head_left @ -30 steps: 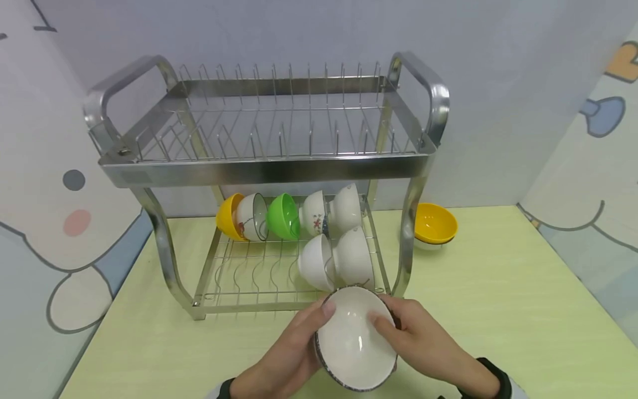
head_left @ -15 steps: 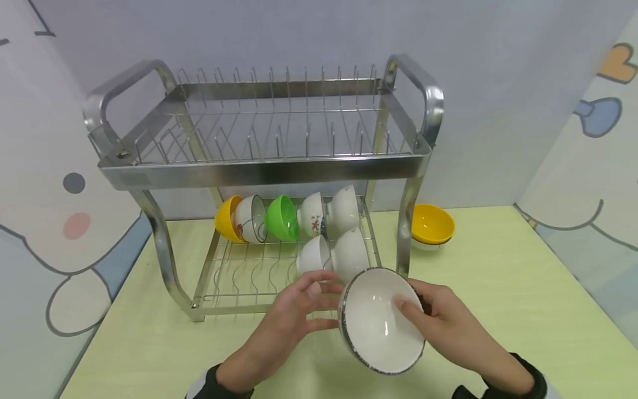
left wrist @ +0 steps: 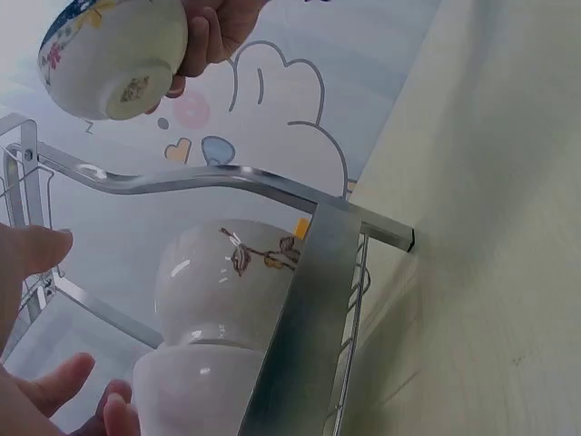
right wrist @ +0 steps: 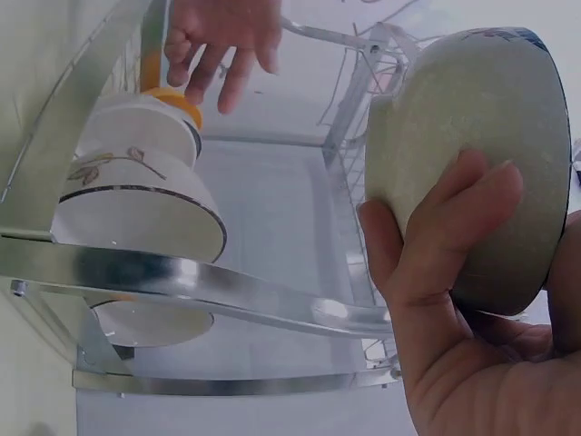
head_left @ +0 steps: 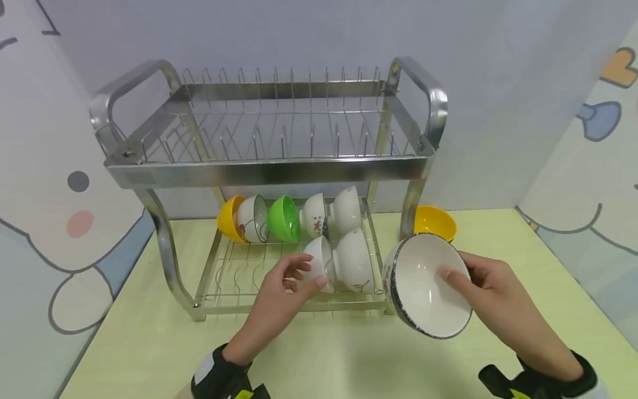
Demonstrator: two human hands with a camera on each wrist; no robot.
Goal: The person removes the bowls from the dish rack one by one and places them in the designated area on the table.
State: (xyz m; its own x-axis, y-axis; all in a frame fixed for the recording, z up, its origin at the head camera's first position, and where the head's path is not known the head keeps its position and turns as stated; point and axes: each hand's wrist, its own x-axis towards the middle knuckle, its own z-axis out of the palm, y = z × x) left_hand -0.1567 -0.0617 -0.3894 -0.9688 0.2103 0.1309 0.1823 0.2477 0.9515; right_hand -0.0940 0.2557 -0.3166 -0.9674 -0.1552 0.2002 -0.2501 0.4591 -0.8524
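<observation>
My right hand (head_left: 490, 305) grips a white bowl (head_left: 431, 288) with a dark speckled rim, thumb inside and fingers round the outside. In the left wrist view this bowl (left wrist: 113, 59) shows flowers and a blue band on its outer wall. It is held in the air right of the rack, its mouth tilted toward me. My left hand (head_left: 279, 291) is at the front of the lower shelf, fingers spread beside a small white bowl (head_left: 317, 252); contact is not clear. A larger white bowl (head_left: 355, 263) with a brown floral sprig leans just right of it.
A two-tier metal dish rack (head_left: 269, 173) stands on the pale green table (head_left: 319, 354). Its lower back row holds a yellow bowl (head_left: 228, 219), a green bowl (head_left: 283, 219) and several white ones. Another yellow bowl (head_left: 436, 220) sits right of the rack, partly hidden.
My left hand has let go of the speckled-rim bowl and moved left to the small white bowl on the shelf. My right hand has carried the speckled-rim bowl right and upward.
</observation>
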